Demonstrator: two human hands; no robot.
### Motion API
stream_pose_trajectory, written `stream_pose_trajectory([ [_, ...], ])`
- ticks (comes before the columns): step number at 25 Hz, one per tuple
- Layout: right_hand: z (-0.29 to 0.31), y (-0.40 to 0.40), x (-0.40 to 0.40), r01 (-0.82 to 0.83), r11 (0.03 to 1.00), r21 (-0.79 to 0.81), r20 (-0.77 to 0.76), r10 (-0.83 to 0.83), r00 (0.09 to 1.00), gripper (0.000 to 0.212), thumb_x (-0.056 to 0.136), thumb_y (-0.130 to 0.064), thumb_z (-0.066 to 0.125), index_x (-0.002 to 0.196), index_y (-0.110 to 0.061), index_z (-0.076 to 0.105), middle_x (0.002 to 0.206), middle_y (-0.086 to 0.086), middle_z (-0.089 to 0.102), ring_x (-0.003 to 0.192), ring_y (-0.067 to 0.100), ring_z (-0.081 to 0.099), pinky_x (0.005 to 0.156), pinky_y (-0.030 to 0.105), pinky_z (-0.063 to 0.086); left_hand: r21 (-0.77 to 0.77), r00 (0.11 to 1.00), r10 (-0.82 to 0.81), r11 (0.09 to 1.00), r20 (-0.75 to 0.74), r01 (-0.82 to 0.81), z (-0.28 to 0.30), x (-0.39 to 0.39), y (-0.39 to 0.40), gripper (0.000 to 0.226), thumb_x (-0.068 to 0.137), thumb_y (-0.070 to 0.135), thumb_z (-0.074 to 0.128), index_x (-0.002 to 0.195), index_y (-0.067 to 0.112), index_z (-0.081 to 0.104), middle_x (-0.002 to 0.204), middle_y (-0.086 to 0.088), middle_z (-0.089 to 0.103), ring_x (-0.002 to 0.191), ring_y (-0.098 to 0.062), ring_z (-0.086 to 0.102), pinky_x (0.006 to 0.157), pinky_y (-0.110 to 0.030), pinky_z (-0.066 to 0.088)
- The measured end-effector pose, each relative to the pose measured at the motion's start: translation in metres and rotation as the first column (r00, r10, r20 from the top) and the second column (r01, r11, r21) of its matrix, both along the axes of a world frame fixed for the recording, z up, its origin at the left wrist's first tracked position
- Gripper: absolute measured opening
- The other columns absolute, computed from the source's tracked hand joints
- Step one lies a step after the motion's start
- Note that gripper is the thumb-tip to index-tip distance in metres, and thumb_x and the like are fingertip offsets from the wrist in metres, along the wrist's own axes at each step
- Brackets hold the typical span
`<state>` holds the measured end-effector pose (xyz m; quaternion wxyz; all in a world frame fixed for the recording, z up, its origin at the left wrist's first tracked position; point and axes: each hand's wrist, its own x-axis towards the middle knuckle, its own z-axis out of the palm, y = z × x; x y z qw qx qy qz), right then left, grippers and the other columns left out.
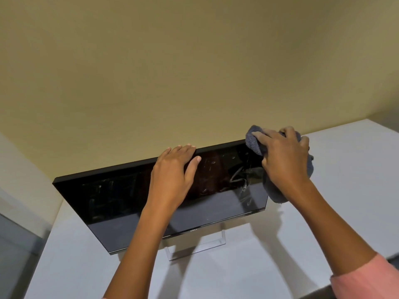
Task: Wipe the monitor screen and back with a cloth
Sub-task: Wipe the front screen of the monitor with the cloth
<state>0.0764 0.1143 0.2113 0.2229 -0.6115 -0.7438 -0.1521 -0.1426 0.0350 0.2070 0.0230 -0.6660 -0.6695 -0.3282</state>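
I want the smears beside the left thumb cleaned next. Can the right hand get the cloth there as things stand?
Probably yes. The right hand holds the cloth at the monitor's upper right corner, and the smears lie on bare screen between it and the left hand, nothing blocking.

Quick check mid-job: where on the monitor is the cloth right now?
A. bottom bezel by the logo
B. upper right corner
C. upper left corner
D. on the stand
B: the right hand grips the grey cloth against the upper right corner of the monitor, while the left hand rests on its top edge.
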Motion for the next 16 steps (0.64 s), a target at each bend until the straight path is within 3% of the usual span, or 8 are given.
stream_pose_trajectory([
  [4,-0.004,-0.012,-0.028,0.097,0.993,0.061,-0.019,-0.096,0.995,0.043,0.079,-0.007,0.063,0.120,-0.020,0.056,0.124,0.002,0.059,0.113,0.032,0.041,0.086,0.046,0.031,0.016,0.999,-0.005,1.000,0.054,0.004,0.002,0.013,0.005,0.030,0.095,0.026,0.054,0.121,0.015,0.064,0.123,-0.001,0.064,0.116,-0.019,0.056,0.100,-0.031,0.036],
  [6,-0.008,-0.024,-0.052,0.025,0.989,0.148,-0.017,-0.022,1.000,0.039,0.077,-0.008,0.062,0.114,-0.018,0.060,0.113,0.004,0.063,0.105,0.032,0.048,0.082,0.046,0.036,0.043,0.997,-0.022,0.999,0.073,0.019,0.002,0.021,0.010,0.027,0.094,0.023,0.055,0.118,0.014,0.066,0.121,-0.001,0.065,0.112,-0.019,0.058,0.097,-0.031,0.037],
  [10,-0.017,-0.030,-0.065,-0.104,0.967,0.232,-0.021,0.112,0.993,0.046,0.069,-0.010,0.076,0.114,-0.017,0.065,0.106,0.005,0.066,0.094,0.031,0.056,0.073,0.049,0.041,0.073,0.995,-0.079,0.994,0.060,0.075,0.003,0.040,0.020,0.031,0.097,0.031,0.046,0.112,0.016,0.068,0.116,-0.001,0.068,0.107,-0.017,0.061,0.095,-0.035,0.041],
  [16,-0.019,0.008,0.013,0.045,0.988,0.150,0.065,-0.055,0.996,0.065,0.061,0.004,0.076,0.121,-0.017,0.060,0.120,0.008,0.061,0.105,0.036,0.052,0.077,0.052,0.039,0.077,0.998,-0.030,0.997,0.064,0.025,-0.004,0.049,0.026,0.038,0.097,0.039,0.037,0.111,0.023,0.068,0.120,0.007,0.065,0.115,-0.010,0.056,0.099,-0.029,0.026],
])
